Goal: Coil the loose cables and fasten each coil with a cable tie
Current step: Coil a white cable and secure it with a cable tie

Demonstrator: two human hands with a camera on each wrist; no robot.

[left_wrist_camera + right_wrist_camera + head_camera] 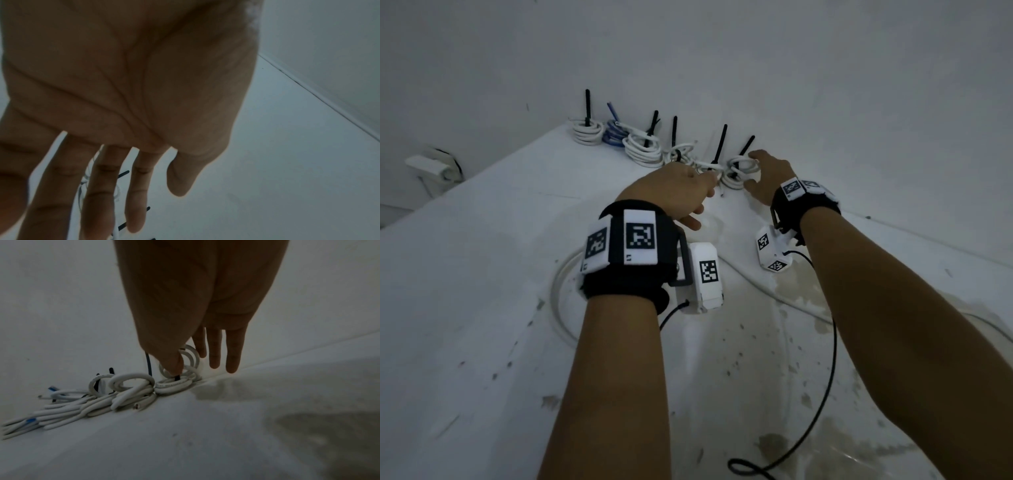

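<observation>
Several tied coils line the back wall. My right hand (758,171) reaches the rightmost white coil (739,169), fingers straight, thumb tip resting on it beside its black cable tie (744,149). In the right wrist view the thumb presses the white coil (174,384) and the other fingers (232,356) hang straight beside it. My left hand (688,186) hovers at the neighbouring white coil (705,167); the left wrist view shows its fingers (102,194) extended, holding nothing. A loose white cable (556,298) curves on the table under my left wrist.
Further left stand two white coils (642,147), a blue coil (613,135) and another white coil (587,132), each with an upright tie. A white cable run (791,301) crosses the stained table (465,308). A black camera lead (828,377) trails from my wrist.
</observation>
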